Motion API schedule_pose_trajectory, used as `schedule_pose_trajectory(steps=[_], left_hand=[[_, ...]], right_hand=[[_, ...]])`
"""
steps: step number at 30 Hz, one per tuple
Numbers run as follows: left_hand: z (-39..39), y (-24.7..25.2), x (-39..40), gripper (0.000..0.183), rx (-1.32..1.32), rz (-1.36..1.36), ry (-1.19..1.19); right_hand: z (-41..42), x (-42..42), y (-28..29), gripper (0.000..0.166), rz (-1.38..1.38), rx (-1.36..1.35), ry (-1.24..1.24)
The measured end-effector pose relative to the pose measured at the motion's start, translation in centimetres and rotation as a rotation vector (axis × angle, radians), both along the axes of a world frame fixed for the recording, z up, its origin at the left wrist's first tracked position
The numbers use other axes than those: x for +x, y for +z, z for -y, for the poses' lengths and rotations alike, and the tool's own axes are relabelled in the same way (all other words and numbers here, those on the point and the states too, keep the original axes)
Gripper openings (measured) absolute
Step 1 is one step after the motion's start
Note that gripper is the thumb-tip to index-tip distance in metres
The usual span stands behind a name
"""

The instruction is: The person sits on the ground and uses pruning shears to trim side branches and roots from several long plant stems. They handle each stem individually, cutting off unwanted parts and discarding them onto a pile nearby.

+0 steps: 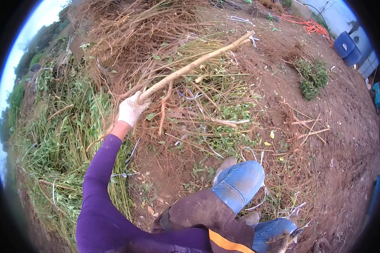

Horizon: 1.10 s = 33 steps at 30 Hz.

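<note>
In a white work glove, my left hand (133, 107) grips a long, bare woody stem (196, 61). The stem slants up and to the right, over a heap of rooted plants, and its far end shows a pale cut. A reddish root (165, 109) hangs just right of that hand. My right hand (281, 243), gloved and partly cut off by the bottom edge, is low beside my jeans knee. It holds a small dark-bladed hand tool (299, 231), perhaps pruning shears; its handles are hidden.
Leafy green stems (72, 132) are piled at left, with tangled roots (139, 34) at the top. White ties (190, 95) lie among the cuttings. On the bare soil at right are a leafy plant (312, 77) and loose roots (307, 126). Beyond are an orange hose (310, 25) and blue containers (346, 47).
</note>
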<state>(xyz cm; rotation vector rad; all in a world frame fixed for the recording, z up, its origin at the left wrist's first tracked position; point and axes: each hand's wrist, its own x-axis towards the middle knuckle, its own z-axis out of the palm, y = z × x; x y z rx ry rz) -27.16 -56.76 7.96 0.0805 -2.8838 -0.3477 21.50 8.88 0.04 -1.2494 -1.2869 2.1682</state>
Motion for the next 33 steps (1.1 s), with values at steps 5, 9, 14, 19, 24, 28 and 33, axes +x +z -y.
schedule_pose_trajectory(steps=[5, 9, 14, 19, 24, 28, 33], left_hand=[[-14.0, 3.7, 5.9, 0.048, 0.690, 0.103, -0.462], [-27.7, 11.7, 7.1, 0.047, 1.108, 0.389, -0.623], [-39.3, 11.7, 3.7, 0.047, 0.828, 0.252, -0.871], [-46.4, 5.2, 9.6, 0.062, 0.950, 0.510, -0.902], [-52.2, 1.9, 8.5, 0.056, 1.099, 0.769, -0.833], [-52.8, 0.1, 6.2, 0.048, 1.184, 0.774, -0.642], [-55.0, -2.0, -1.8, 0.039, 1.224, 0.635, -0.542]], right_hand=[[5.7, -3.9, 6.4, 0.028, 0.021, 0.033, -0.175], [7.4, -3.5, 9.2, 0.023, -0.130, 0.284, -0.064], [7.1, 1.4, 8.4, 0.021, -0.050, 0.493, -0.216], [6.9, 3.3, 5.2, 0.026, -0.081, 0.433, -0.581], [5.1, 5.0, 2.9, 0.020, 0.311, 0.828, -0.366], [5.5, 2.4, 4.9, 0.022, 0.180, 0.461, -0.537], [4.5, 2.6, 2.4, 0.023, 0.196, 0.287, -0.525]])
